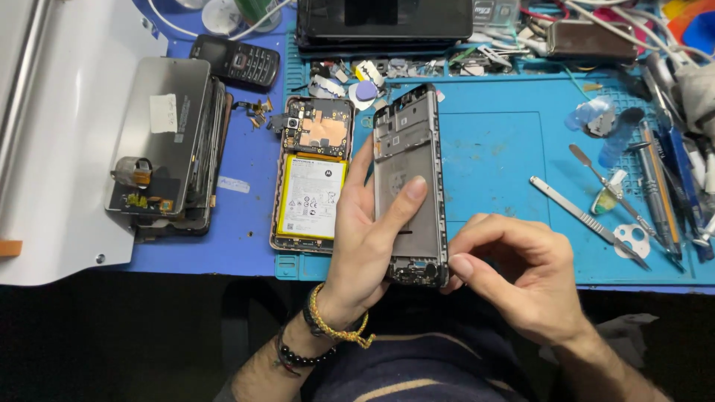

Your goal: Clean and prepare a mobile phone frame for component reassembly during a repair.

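My left hand (365, 238) holds a bare grey phone frame (408, 160) upright over the blue mat, thumb laid across its inner face. My right hand (514, 272) is curled with its fingertips touching the frame's lower right corner. Just left of the frame lies an opened phone (309, 175) with a yellow-labelled battery and an exposed circuit board at its top.
A stack of phone screens (167, 141) sits on a white board at left, with a small black keypad phone (237, 63) behind it. A scalpel (585, 219), tweezers and several pens lie on the blue mat (499, 160) at right. Small parts and cables crowd the far edge.
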